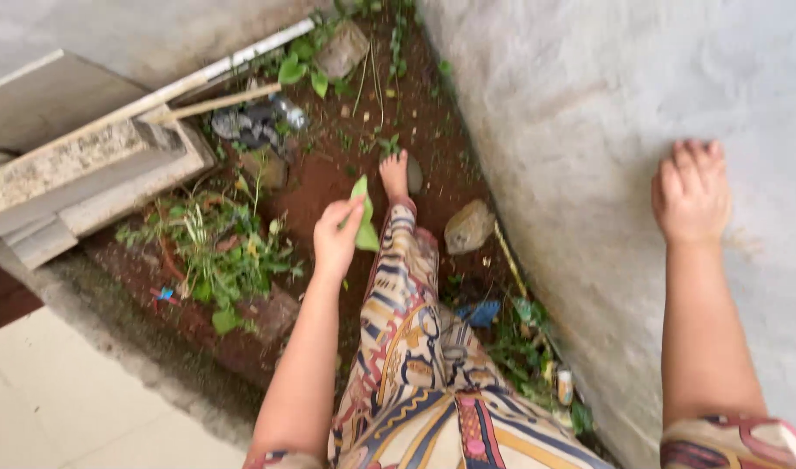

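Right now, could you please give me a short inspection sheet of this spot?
Surface: bare red soil.
Job's things: green leaves held in the left hand.
Clutter: stones, weeds, stone slabs, long pole, small litter.
Grippers: left hand closed on the leaves; right hand flat against the grey wall.
Cables: nothing seen.
Surroundings: tiled floor, bare foot on soil.
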